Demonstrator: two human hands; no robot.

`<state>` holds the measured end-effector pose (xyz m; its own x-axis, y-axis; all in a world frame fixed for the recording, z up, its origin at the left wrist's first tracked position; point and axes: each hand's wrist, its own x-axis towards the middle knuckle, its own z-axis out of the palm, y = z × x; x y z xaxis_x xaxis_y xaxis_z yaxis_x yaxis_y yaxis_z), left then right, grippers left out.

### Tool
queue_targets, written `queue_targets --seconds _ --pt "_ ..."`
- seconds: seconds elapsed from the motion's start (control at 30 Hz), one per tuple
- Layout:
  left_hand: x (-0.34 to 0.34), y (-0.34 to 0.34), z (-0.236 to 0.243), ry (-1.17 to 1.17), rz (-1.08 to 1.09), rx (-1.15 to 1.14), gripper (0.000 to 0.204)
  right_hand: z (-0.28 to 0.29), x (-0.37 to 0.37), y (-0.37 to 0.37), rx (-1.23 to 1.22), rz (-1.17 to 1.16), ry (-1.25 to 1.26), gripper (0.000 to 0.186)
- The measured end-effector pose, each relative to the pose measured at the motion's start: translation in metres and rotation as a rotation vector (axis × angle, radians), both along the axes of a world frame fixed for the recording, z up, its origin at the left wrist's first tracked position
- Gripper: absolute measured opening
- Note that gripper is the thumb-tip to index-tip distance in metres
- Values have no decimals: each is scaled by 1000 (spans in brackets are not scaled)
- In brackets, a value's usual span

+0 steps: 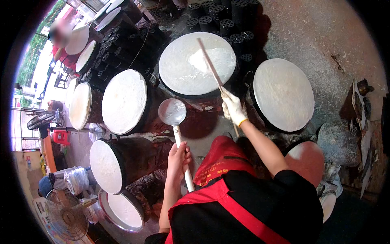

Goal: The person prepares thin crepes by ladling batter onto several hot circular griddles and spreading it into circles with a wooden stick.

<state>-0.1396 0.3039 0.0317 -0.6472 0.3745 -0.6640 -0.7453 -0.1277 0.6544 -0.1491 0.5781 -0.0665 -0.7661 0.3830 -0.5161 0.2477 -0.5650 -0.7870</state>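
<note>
My left hand (177, 158) is closed around the pale handle of a ladle (172, 112); its metal bowl has whitish residue in it. In my right hand (233, 106), which wears a white glove, is a long thin wooden stick (210, 65). The stick reaches out over the round griddle (174, 61) straight ahead, its far end at or just above the surface. Wet white batter (198, 61) lies on the middle and right of that griddle, brighter than the dull coating around it. I cannot tell whether the stick touches the batter.
More round white-topped griddles stand around me, one at the right (284, 95), others at the left (124, 101) (105, 166). A rimmed pan of white liquid (126, 211) is lower left. Behind are black coal briquettes (219, 14). A fan (66, 213) and another person (72, 59) are left.
</note>
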Motion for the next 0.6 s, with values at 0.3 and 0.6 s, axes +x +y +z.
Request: queue_targets --seconds 0.3,0.6 --pt "-23 34 -8 27 -79 -80 15 16 -11 76 319 222 -51 35" --pt "-143 101 -70 230 -117 -182 18 8 52 52 274 -71 -87 37"
